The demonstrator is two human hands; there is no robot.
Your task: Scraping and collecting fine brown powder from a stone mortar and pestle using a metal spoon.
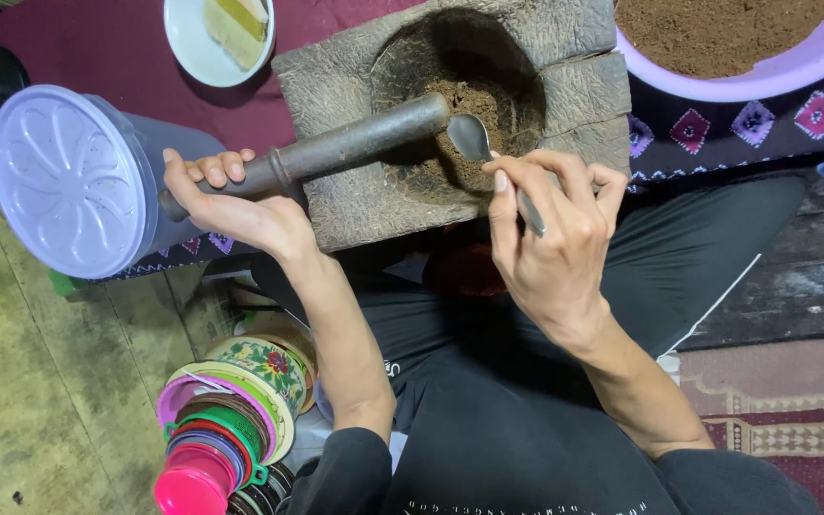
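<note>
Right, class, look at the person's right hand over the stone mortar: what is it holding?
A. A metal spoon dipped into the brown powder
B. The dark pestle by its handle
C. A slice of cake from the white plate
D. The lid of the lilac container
A: the right hand pinches a metal spoon whose bowl reaches into the brown powder in the stone mortar, while the left hand grips the pestle.

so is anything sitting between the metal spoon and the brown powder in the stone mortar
Nothing visible. The right hand holds the metal spoon with its bowl already at the brown powder inside the grey stone mortar. The dark metal pestle, gripped by the left hand, lies beside the spoon, not across it.
</note>
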